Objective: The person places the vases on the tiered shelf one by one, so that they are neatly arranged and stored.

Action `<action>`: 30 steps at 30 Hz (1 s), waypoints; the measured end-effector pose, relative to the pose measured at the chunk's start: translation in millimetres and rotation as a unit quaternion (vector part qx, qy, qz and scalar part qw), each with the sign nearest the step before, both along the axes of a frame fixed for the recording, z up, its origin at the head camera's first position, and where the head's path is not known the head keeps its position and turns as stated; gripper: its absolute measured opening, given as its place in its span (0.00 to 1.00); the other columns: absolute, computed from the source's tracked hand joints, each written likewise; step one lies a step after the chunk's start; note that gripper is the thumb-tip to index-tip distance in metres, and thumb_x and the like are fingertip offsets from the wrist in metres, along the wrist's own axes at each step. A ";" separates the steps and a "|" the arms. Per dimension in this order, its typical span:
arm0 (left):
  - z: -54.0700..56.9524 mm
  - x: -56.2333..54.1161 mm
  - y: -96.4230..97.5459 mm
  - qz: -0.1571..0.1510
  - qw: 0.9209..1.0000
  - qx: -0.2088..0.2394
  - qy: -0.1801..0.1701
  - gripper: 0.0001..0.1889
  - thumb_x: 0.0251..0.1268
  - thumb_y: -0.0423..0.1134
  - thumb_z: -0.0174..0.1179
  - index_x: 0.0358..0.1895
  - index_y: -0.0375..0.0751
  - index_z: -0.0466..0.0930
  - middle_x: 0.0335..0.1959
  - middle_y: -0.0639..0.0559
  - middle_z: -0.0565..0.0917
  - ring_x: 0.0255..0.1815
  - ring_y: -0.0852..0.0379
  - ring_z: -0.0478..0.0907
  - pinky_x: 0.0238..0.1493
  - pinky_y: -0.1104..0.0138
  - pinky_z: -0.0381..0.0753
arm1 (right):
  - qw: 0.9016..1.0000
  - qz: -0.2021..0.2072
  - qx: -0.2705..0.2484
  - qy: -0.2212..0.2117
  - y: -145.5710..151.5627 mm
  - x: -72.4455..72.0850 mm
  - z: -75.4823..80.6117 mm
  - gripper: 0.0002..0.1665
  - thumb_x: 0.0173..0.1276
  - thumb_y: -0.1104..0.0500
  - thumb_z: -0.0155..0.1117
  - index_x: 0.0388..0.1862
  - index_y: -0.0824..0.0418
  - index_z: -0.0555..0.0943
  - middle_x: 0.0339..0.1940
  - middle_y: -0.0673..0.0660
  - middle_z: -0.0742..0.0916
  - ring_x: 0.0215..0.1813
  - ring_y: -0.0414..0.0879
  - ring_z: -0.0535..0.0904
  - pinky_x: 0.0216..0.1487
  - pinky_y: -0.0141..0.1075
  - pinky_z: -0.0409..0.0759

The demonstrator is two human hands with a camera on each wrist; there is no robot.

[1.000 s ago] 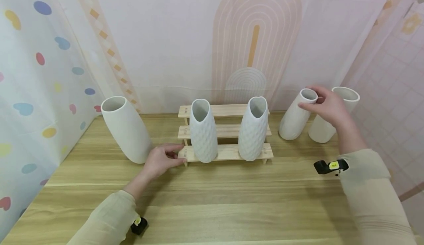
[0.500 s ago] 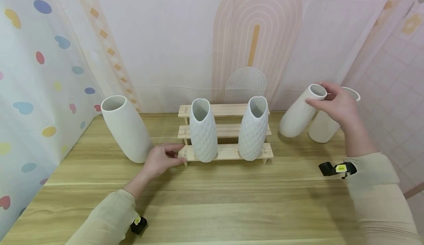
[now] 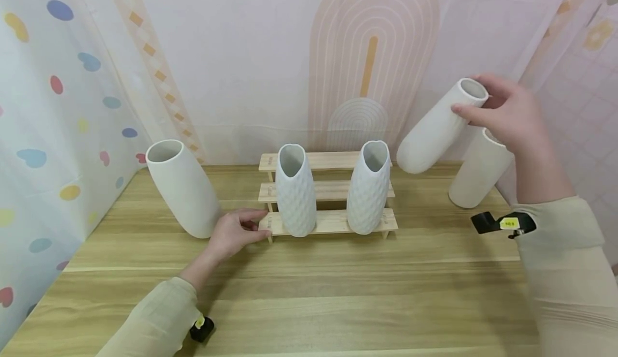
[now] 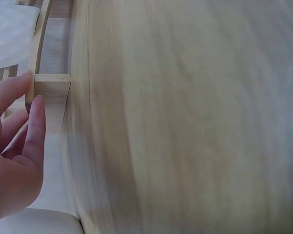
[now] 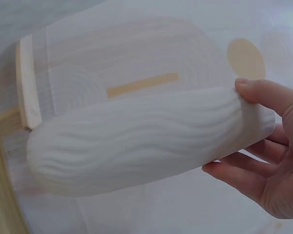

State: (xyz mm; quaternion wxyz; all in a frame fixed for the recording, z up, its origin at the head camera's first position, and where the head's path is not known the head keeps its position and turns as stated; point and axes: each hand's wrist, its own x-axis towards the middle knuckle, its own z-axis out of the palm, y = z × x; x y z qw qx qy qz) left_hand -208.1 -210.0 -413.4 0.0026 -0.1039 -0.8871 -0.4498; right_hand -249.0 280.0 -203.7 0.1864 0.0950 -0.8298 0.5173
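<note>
My right hand (image 3: pixel 514 113) grips a white vase (image 3: pixel 436 129) near its mouth, thumb on one side and fingers on the other. The vase hangs tilted in the air, base toward the left; wavy ridges run along the vase (image 5: pixel 146 139) in the right wrist view. My left hand (image 3: pixel 235 233) pinches the left end of the lowest step of a three-step wooden rack (image 3: pixel 332 223); in the left wrist view the fingers (image 4: pixel 35 129) lie at the step's end. Two textured white vases, one left (image 3: pixel 296 201) and one right (image 3: pixel 369 198), stand on that lowest step.
A larger smooth white vase (image 3: pixel 185 193) stands on the wooden table (image 3: pixel 314 298) left of the rack, close to my left hand. Another white vase (image 3: pixel 478 174) stands at the right, partly behind my right wrist. A patterned curtain (image 3: pixel 251 67) hangs behind.
My right hand has tilted the ridged vase and lifted it off the table, moving up and slightly right. The left hand stays at the rack.
</note>
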 end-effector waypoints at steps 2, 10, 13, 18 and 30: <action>-0.1 0.0 0.0 0.000 1.000 -0.001 0.000 0.25 0.53 0.38 0.76 0.56 0.34 0.84 0.53 0.41 0.82 0.38 0.54 0.79 0.36 0.68 0.78 | 1.000 0.006 -0.001 0.002 -6.1 -1.5 7.1 0.26 0.60 0.62 0.75 0.58 0.54 0.82 0.43 0.42 0.84 0.39 0.35 0.81 0.35 0.24 0.79; -0.5 0.0 0.5 -0.003 1.000 -0.002 0.002 0.25 0.53 0.38 0.76 0.56 0.34 0.83 0.52 0.41 0.83 0.38 0.54 0.79 0.35 0.69 0.78 | 0.999 0.053 -0.010 0.008 -43.6 -12.1 25.6 0.26 0.59 0.63 0.75 0.57 0.59 0.82 0.44 0.47 0.84 0.40 0.38 0.82 0.36 0.26 0.81; -0.7 0.5 0.9 -0.002 1.000 -0.002 0.000 0.25 0.53 0.38 0.76 0.56 0.34 0.83 0.52 0.42 0.83 0.38 0.54 0.78 0.36 0.68 0.78 | 0.997 0.075 -0.006 0.007 -59.8 -16.6 28.9 0.27 0.59 0.64 0.75 0.58 0.61 0.81 0.44 0.48 0.84 0.40 0.39 0.82 0.37 0.27 0.81; -1.8 0.9 0.8 -0.002 1.000 -0.004 -0.002 0.26 0.53 0.39 0.76 0.56 0.34 0.83 0.51 0.42 0.83 0.38 0.54 0.78 0.36 0.68 0.78 | 0.995 0.098 0.014 -0.006 -85.7 -22.5 33.4 0.30 0.58 0.61 0.76 0.61 0.61 0.80 0.46 0.50 0.84 0.41 0.42 0.81 0.37 0.28 0.81; -2.5 1.8 0.6 0.001 1.000 -0.004 0.000 0.26 0.53 0.39 0.76 0.56 0.34 0.84 0.52 0.42 0.83 0.37 0.55 0.78 0.35 0.68 0.78 | 0.981 0.179 0.066 -0.027 -135.0 -28.3 30.7 0.29 0.60 0.60 0.75 0.61 0.61 0.79 0.47 0.55 0.84 0.43 0.49 0.81 0.42 0.35 0.82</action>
